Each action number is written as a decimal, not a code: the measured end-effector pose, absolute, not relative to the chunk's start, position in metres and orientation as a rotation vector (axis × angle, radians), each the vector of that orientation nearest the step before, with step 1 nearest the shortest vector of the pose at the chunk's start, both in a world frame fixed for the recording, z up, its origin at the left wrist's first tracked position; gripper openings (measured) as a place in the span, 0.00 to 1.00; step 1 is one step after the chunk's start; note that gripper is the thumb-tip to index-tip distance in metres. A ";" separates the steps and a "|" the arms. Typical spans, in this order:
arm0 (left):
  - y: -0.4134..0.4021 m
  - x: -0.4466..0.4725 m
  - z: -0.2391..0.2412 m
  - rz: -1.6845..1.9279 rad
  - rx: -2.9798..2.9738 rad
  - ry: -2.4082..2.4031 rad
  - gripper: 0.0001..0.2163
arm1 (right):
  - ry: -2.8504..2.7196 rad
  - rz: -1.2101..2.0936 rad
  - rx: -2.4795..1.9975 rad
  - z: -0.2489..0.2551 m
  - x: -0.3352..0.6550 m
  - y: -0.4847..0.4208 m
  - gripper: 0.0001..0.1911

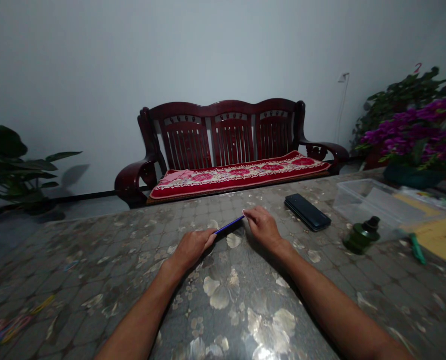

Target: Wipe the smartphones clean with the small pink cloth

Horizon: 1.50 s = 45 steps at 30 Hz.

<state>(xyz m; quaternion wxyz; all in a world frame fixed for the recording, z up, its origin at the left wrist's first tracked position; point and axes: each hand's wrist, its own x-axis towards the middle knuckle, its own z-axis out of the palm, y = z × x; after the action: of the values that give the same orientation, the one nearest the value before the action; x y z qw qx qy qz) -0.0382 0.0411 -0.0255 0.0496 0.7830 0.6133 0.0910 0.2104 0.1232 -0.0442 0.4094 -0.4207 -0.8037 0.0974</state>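
A thin, straight blue stick [229,225], pen-like in shape, is stretched between my two hands just over the patterned tabletop. My left hand [194,246] is closed round its lower left end. At the upper right end, the fingers of my right hand [262,226] pinch together, with a small pale bit showing at the fingertips. Both ends of the stick are partly covered by my fingers, so its exact kind is unclear. To the right of my right hand lies a dark phone [307,212].
On the right of the table [223,330] are a green bottle [361,236], a clear plastic box [380,210], a green tool [417,249], yellow sheet [438,240] and purple flowers [425,130]. Coloured bands [16,327] lie at lower left. Beyond stands a wooden bench [232,132].
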 end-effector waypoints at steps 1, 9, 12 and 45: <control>0.041 -0.038 -0.025 0.285 2.399 1.865 0.17 | -2.047 0.220 -1.064 -0.043 0.209 0.121 0.14; 0.038 -0.030 -0.028 0.263 2.522 1.857 0.13 | -2.310 0.004 -0.915 -0.035 0.187 0.093 0.15; 0.038 -0.031 -0.030 0.275 2.556 1.859 0.12 | -2.312 0.004 -0.888 -0.035 0.185 0.091 0.15; 0.071 -0.048 -0.036 0.886 1.191 1.724 0.11 | -1.186 1.034 -1.058 -0.075 0.208 0.154 0.18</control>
<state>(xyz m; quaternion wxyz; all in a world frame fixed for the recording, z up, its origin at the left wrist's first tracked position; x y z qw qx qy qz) -0.0476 0.0709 -0.0362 0.4196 0.4752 0.6879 0.3535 0.2080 0.1545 -0.0754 0.5834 -0.4534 -0.5080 0.4428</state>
